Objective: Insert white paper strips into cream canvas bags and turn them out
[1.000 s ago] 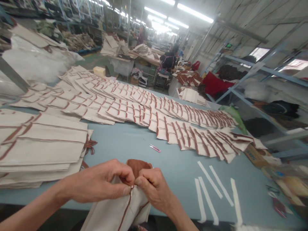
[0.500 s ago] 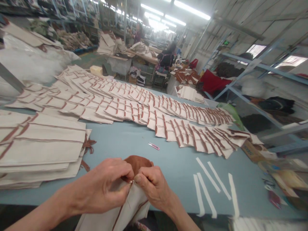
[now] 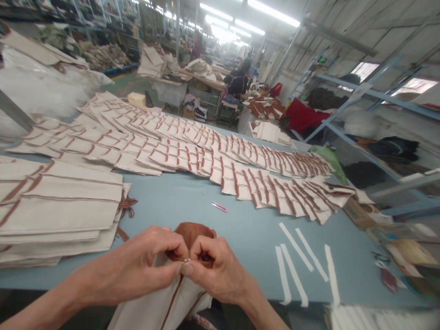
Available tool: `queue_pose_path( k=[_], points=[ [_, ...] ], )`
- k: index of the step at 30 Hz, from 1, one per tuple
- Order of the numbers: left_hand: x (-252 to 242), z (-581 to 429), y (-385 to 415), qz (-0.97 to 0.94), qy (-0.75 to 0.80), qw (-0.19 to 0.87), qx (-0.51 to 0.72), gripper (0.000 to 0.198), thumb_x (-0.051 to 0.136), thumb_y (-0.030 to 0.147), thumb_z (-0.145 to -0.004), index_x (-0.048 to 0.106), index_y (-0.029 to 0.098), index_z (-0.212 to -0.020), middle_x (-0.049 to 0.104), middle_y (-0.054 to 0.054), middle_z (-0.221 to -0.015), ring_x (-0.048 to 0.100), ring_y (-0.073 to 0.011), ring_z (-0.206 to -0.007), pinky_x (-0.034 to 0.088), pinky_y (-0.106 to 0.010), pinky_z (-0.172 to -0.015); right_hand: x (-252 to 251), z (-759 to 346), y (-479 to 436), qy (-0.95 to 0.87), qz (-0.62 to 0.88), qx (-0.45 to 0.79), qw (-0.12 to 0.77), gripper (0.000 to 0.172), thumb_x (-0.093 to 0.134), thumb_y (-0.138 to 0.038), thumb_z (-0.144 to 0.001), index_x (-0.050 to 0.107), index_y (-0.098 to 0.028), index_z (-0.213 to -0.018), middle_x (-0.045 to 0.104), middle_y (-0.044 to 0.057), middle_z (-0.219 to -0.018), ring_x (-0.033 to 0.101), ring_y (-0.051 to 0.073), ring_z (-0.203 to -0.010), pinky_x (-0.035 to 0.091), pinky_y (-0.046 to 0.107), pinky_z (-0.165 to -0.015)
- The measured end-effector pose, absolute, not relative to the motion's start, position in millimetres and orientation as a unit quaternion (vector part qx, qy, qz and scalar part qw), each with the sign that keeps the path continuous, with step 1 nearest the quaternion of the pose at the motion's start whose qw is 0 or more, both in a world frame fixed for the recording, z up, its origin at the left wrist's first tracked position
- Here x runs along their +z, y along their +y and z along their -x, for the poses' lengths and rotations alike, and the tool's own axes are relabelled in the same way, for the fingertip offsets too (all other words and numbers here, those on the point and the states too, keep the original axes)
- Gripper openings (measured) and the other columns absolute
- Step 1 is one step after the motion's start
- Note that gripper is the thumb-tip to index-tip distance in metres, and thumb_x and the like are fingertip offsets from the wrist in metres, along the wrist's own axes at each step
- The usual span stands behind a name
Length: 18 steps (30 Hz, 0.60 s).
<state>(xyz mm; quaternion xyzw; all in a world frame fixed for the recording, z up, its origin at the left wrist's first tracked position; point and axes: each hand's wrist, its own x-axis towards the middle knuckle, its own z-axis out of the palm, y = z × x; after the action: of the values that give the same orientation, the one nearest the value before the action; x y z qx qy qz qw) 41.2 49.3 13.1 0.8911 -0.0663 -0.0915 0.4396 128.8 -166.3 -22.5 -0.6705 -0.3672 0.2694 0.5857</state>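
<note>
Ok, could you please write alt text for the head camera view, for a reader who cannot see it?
A left hand and right hand pinch together a cream canvas piece with brown trim over a blue table. Rows of similar pieces, a stack and pink-handled snips lie beyond, in a long workshop.

The tiny metal bit (image 3: 186, 260) pinched at the seam is too small to tell; the canvas piece (image 3: 165, 305) runs off the bottom edge. The left hand (image 3: 134, 261) and right hand (image 3: 216, 270) hide part of the brown cloth (image 3: 194, 233); the far worker (image 3: 237, 85) is blurred.
</note>
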Motion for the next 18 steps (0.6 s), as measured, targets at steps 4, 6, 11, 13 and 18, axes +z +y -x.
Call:
queue_pose_path(
  k=[4, 6, 11, 13, 18],
  points=[
    [9, -39, 52, -0.888, -0.062, 0.447, -0.085, 0.021, 0.056, 0.025, -0.093, 0.074, 0.025, -0.083, 0.074, 0.006, -0.082, 0.066, -0.0145, -0.081, 0.044, -0.022, -0.076, -17, -127, -168, -0.383, 0.692, 0.251, 0.558, 0.025, 0.074, -0.030, -0.090, 0.053, -0.024, -0.078, 0.038, -0.011, -0.062, 0.031, 0.009, -0.053, 0.024, 0.024, -0.052],
    [11, -39, 55, -0.887, -0.071, 0.445, -0.095, 0.023, 0.056, 0.028, -0.095, 0.076, 0.025, -0.084, 0.075, 0.006, -0.082, 0.066, -0.0144, -0.082, 0.044, -0.021, -0.076, -15, -127, -168, -0.385, 0.700, 0.247, 0.548, 0.022, 0.072, -0.027, -0.087, 0.052, -0.024, -0.078, 0.037, -0.012, -0.061, 0.031, 0.009, -0.053, 0.024, 0.024, -0.052],
    [27, -44, 60, -0.886, -0.092, 0.415, -0.185, 0.036, 0.050, 0.041, -0.100, 0.079, 0.024, -0.088, 0.074, 0.002, -0.083, 0.067, -0.0175, -0.082, 0.046, -0.023, -0.075, -15, -126, -170, -0.395, 0.688, 0.276, 0.543, 0.019, 0.071, -0.030, -0.090, 0.055, -0.024, -0.080, 0.038, -0.012, -0.062, 0.031, 0.009, -0.052, 0.026, 0.024, -0.053],
    [35, -46, 61, -0.893, -0.086, 0.385, -0.214, 0.037, 0.046, 0.039, -0.098, 0.078, 0.023, -0.089, 0.075, 0.000, -0.085, 0.069, -0.0192, -0.085, 0.047, -0.024, -0.078, -16, -126, -170, -0.390, 0.688, 0.280, 0.544, 0.019, 0.071, -0.029, -0.090, 0.055, -0.024, -0.080, 0.039, -0.011, -0.063, 0.031, 0.009, -0.052, 0.026, 0.024, -0.052],
    [42, -42, 61, -0.908, -0.086, 0.338, -0.232, 0.034, 0.049, 0.031, -0.096, 0.082, 0.026, -0.097, 0.080, 0.001, -0.093, 0.075, -0.0191, -0.098, 0.048, -0.022, -0.087, -18, -125, -170, -0.383, 0.693, 0.272, 0.547, 0.018, 0.073, -0.026, -0.086, 0.057, -0.023, -0.077, 0.039, -0.012, -0.060, 0.033, 0.008, -0.052, 0.026, 0.023, -0.051]
  ],
)
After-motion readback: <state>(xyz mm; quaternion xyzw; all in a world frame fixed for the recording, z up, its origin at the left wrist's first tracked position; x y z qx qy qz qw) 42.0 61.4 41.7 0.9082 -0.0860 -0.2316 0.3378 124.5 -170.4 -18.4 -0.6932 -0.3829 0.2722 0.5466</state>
